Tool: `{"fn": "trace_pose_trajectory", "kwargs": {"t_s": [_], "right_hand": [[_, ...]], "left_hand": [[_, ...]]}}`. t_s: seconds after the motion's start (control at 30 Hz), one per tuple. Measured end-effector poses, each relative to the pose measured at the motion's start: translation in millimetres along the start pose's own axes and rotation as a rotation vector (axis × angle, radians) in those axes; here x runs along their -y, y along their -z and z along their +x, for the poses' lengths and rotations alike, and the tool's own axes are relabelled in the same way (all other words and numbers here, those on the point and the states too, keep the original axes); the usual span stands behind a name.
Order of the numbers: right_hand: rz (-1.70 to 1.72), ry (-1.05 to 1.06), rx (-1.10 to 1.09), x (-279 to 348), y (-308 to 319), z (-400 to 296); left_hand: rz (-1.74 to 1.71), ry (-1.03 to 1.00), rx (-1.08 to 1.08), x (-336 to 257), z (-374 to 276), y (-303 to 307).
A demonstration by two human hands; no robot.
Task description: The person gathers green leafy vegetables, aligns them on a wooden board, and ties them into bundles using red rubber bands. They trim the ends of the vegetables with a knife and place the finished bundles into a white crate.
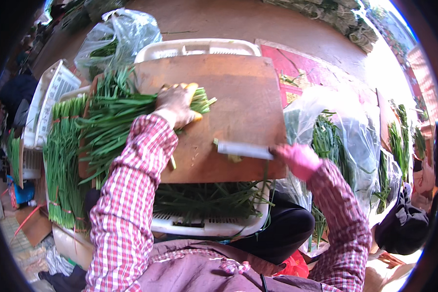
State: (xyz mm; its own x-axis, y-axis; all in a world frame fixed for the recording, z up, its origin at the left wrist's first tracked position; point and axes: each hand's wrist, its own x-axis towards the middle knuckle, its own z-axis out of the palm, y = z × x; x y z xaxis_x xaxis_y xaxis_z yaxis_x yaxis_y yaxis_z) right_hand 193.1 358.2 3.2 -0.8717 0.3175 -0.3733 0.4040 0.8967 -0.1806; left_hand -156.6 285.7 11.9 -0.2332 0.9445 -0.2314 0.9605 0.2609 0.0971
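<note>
My left hand (177, 104), with yellow on its fingertips, grips a thick bunch of garlic chives (124, 109) near the cut stem ends. The long green leaves spread leftward over the edge of a brown wooden board (241, 98). In my right hand (297, 158) is a knife (244, 150), its blade blurred and low over the board's right front part. The blade points left, apart from the bunch. Small stem scraps lie on the board near the blade tip.
Under the board stands a white plastic basket (219, 230) with loose greens (208, 200). Tied chive bundles (64, 160) stand at left. Clear plastic bags of greens (330, 142) lie at right, and another plastic bag (138, 33) sits at the back left.
</note>
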Motion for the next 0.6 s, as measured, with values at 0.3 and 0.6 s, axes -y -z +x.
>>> {"fn": "trace_pose_trajectory", "kwargs": {"t_s": [0.3, 0.6], "right_hand": [[0.025, -0.308, -0.463, 17.4, -19.9, -4.6], [-0.272, -0.424, 0.116, 20.8, 21.5, 56.6]], "left_hand": [[-0.632, -0.074, -0.626, 22.6, -74.6, 21.4], [-1.44, 0.602, -0.043, 12.0, -192.9, -80.8]]}}
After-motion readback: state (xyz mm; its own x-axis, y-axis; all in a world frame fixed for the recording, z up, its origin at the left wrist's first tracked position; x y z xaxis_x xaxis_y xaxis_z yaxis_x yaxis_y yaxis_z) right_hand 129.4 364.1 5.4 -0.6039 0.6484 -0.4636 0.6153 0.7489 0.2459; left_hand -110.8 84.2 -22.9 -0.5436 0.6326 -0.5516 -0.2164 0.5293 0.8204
